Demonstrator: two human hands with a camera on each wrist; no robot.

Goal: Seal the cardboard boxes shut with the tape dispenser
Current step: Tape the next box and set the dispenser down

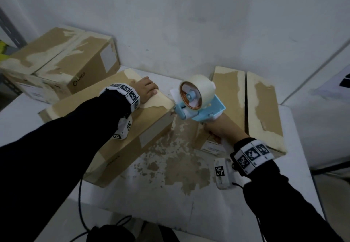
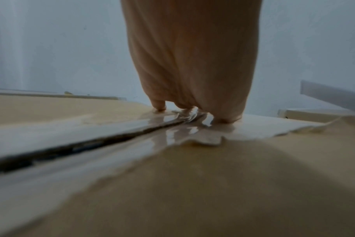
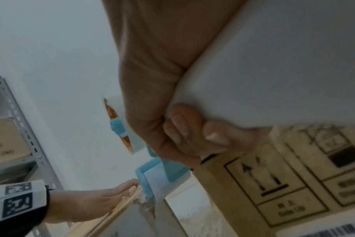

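Note:
A long cardboard box [image 1: 121, 128] lies in the middle of the white table [image 1: 170, 204], with a dark seam [image 2: 71, 147] between its top flaps. My left hand [image 1: 146, 90] rests flat on the box's far end, its fingertips [image 2: 159, 105] pressing shiny tape there. My right hand [image 1: 219, 128] grips the white handle of a light-blue tape dispenser [image 1: 200, 105] that carries a cream tape roll [image 1: 197, 90]. The dispenser's front end [image 3: 150, 184] sits at the box's far right corner, beside my left fingers. A second box [image 1: 255, 109] with an open slit stands behind the dispenser on the right.
Another cardboard box [image 1: 62, 60] stands at the back left against the white wall. Torn brown paper patches [image 1: 180, 158] cover the table between the boxes. A metal shelf upright [image 3: 24, 128] stands at the left. Black cables [image 1: 83, 215] hang off the near table edge.

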